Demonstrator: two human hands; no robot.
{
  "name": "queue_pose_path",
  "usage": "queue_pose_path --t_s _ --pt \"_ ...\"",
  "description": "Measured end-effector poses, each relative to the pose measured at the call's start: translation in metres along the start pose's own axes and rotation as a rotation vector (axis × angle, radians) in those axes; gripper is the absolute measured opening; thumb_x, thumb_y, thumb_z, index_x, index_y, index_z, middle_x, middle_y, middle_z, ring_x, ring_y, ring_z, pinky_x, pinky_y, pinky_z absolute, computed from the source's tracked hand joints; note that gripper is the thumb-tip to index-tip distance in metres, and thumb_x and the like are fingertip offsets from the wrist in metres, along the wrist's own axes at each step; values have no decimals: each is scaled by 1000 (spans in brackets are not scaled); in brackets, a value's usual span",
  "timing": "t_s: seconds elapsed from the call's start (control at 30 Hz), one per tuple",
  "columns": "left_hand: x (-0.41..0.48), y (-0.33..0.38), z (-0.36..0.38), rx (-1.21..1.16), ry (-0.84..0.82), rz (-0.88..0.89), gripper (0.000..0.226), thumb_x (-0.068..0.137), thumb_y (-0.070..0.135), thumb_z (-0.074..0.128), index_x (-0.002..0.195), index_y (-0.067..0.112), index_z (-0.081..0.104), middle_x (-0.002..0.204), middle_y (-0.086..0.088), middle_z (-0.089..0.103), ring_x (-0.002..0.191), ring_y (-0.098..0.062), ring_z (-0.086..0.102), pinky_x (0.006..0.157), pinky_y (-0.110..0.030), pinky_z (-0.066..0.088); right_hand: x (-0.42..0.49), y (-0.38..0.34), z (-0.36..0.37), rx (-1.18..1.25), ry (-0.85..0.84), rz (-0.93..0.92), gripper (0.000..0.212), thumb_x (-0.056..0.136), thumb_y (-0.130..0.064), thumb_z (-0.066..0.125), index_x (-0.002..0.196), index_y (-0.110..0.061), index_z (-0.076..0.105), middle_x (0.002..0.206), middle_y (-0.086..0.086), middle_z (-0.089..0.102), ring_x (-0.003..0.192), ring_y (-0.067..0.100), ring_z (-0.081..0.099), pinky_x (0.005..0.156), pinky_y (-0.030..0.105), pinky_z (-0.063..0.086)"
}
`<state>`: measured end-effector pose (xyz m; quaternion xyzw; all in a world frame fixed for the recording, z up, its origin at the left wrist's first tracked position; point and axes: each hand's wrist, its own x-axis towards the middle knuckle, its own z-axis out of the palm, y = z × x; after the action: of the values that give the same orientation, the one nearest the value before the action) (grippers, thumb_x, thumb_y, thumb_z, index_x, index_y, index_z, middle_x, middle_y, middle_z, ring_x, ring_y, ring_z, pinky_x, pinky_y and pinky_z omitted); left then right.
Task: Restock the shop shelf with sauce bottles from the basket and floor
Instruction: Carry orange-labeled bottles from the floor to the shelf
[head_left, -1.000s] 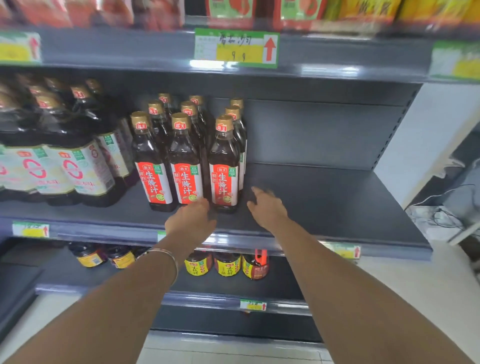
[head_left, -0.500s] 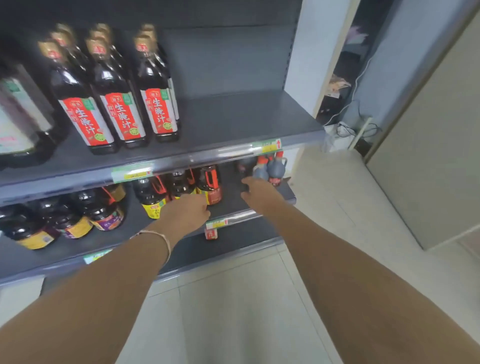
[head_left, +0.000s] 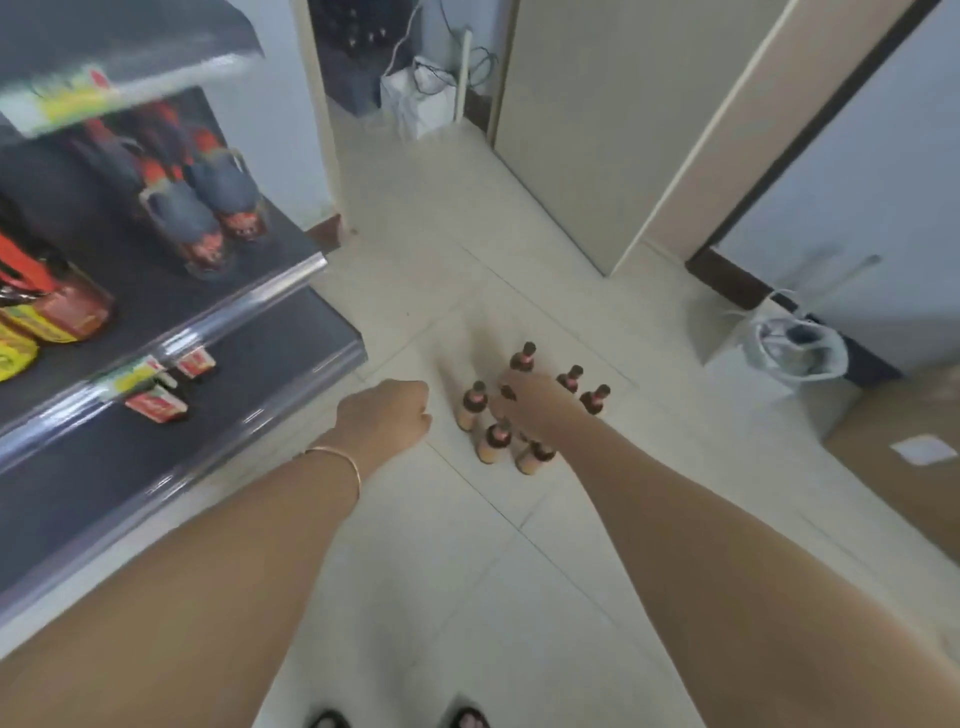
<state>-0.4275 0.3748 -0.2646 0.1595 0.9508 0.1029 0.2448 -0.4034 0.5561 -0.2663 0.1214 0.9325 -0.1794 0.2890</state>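
six brown-capped sauce bottles (head_left: 522, 410) stand upright in a tight cluster on the tiled floor (head_left: 467, 571), right of the shelf unit (head_left: 171, 332). we see the right hand (head_left: 535, 410) reaching over the cluster, hiding part of it; whether its fingers grip a bottle we cannot tell. the left hand (head_left: 387, 418), curled into a loose empty fist, hangs just left of the bottles, a bangle (head_left: 340, 462) on its wrist. grey handled jugs (head_left: 208, 218) sit blurred on a lower shelf at far left.

text: none legible | shelf price tags (head_left: 136, 375): blurred | bottle labels (head_left: 500, 440): too small to read
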Motion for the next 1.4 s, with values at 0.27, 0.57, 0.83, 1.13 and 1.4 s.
queue_pose_path --t_s 0.27,0.57,0.83,1.13,1.4 --pt "55 77 59 101 -102 70 17 91 29 41 99 22 54 107 -6 60 96 -29 58 74 -30 38 18 97 18 49 25 81 41 93 -5 37 133 -10 44 130 18 49 113 36 52 93 46 46" --pt "170 78 110 141 -214 108 25 91 29 41 108 17 54 110 -7 60 100 -30 58 78 -32 40 117 146 49 179 -16 198 39 91 -13 39 130 -16 46 121 14 55 103 33 55 87 43 50" --pt "263 62 238 126 -265 183 44 86 24 52 126 20 36 126 -7 46 110 -32 50 77 -39 42 205 210 159 301 83 425 53 89 -19 49 139 -22 32 134 9 42 120 33 42 87 37 41" --pt "353 52 364 -386 -55 89 62 75 13 68 130 17 40 117 -10 54 107 -27 53 88 -34 43 297 266 269 1047 365 368 98 74 -19 75 147 -37 12 132 -6 48 111 13 51 81 20 43" --pt "361 34 410 -856 -34 -64 41 75 9 72 113 7 58 104 -6 62 96 -15 53 86 -21 37 327 279 303 1163 377 414 52 75 -13 74 122 -18 55 129 9 55 117 26 53 102 39 43"
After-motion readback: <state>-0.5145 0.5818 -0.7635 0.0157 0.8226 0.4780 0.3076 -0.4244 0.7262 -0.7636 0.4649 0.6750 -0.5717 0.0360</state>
